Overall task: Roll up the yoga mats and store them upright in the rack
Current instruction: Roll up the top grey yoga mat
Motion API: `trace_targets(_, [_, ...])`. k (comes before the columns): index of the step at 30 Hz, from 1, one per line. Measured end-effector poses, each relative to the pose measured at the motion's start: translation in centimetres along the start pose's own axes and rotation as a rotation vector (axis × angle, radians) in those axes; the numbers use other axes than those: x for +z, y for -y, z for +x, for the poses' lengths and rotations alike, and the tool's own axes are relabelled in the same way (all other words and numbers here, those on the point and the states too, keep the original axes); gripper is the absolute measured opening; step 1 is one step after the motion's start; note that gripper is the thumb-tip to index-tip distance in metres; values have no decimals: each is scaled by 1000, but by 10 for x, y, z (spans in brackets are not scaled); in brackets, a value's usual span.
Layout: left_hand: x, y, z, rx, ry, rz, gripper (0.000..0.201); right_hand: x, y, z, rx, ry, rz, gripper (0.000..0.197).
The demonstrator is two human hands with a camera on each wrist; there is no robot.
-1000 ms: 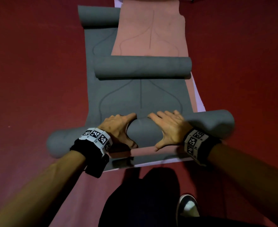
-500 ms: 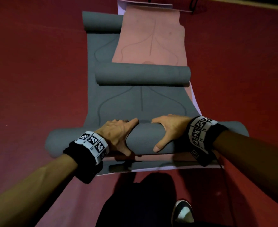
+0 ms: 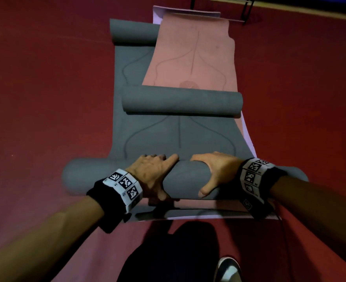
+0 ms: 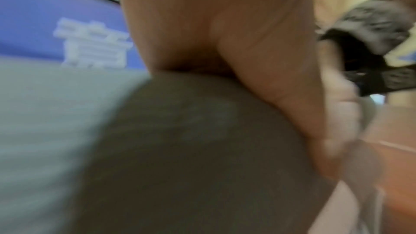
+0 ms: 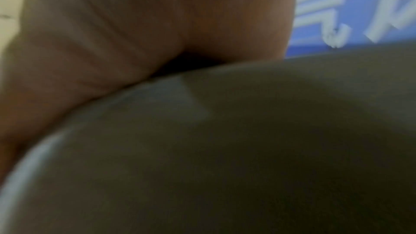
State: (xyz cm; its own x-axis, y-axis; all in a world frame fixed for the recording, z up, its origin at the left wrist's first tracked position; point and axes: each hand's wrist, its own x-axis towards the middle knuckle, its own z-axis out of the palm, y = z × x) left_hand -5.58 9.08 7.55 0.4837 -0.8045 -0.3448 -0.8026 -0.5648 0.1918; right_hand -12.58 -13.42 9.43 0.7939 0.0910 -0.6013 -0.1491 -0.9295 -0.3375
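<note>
Right now the grey roll (image 3: 188,180) lies across the near end of the grey yoga mat (image 3: 180,137) on the red floor (image 3: 45,98), close to the person's feet. The left hand (image 3: 151,176) and the right hand (image 3: 216,171) are both curled over the middle of the roll, fingers on the far side and thumbs on the near side, so each one holds it. The wrist views are blurred and show only palm on grey foam. Ahead on the flat part lies a second grey roll (image 3: 182,102), and a pink mat (image 3: 194,53) is beyond it. The black rack (image 3: 247,9) is only partly seen at the far edge. I think the roll can go crooked, because both hands press only the centre and the ends are free. It will also run into the second roll, if nobody moves that one.
</note>
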Motion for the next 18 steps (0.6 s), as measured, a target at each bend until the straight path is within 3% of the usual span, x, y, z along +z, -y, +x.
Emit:
trace_targets(4, [-20,8,11,-8,103,-125,84,-8,3,-5,-27,29,14,77])
trace_targets(8, [-28,20,18,-64,149,-276,75,5,1,-8,-105,-195,-376,117])
trace_targets(13, [-28,15,17,-29,153,-274,78,-17,9,-8,-96,-129,-281,86])
trace_targets(16, [-22,6,14,27,97,-119,97,-21,8,-6,-57,-80,-161,80])
trace_targets(18, [-20,1,14,38,74,-78,95,-18,4,-5,-55,-38,-74,76])
